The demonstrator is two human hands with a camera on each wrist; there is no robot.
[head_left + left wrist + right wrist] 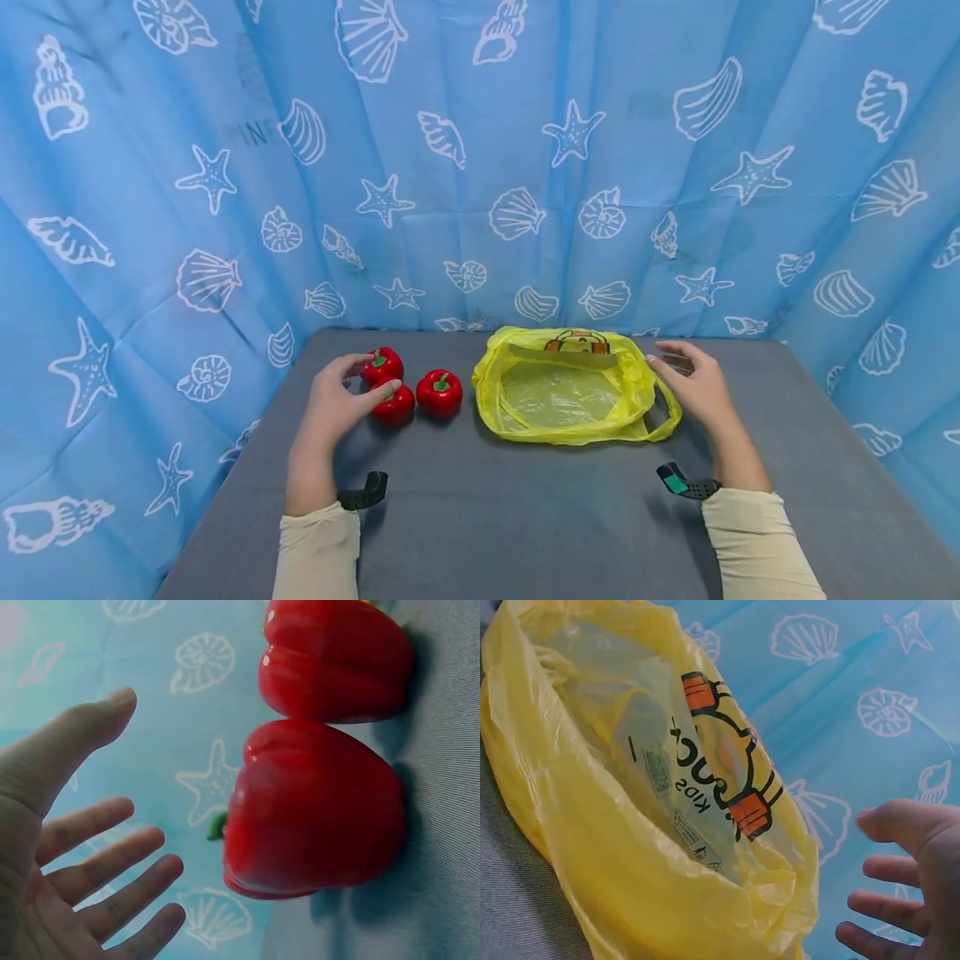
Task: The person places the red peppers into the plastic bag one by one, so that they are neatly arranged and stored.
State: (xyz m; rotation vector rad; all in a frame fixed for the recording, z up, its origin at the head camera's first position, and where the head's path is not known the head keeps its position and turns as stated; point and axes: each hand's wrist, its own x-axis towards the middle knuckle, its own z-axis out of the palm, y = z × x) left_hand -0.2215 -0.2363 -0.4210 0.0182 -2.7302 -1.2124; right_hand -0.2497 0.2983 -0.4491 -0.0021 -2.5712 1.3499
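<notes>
Three red bell peppers cluster left of the middle of the table: a rear one (386,365), a front one (396,410) and a right one (439,397). My left hand (337,398) is over the left side of the cluster, thumb and fingers spread. The left wrist view shows a gap between its fingers and the nearest pepper (315,810), whose green stem faces the hand. A yellow plastic bag (486,392) lies with its wide mouth open upward, a cartoon print on its back wall. Beside the bag's right edge is my right hand (693,385), fingers loosely extended, holding nothing.
A grey cloth-covered table (525,525) carries everything. Behind it and at both sides hangs a blue curtain (465,233) with white shells and starfish. One bag handle (667,427) loops out to the right, near the right hand. Black wrist mounts (364,492) sit at both sleeves.
</notes>
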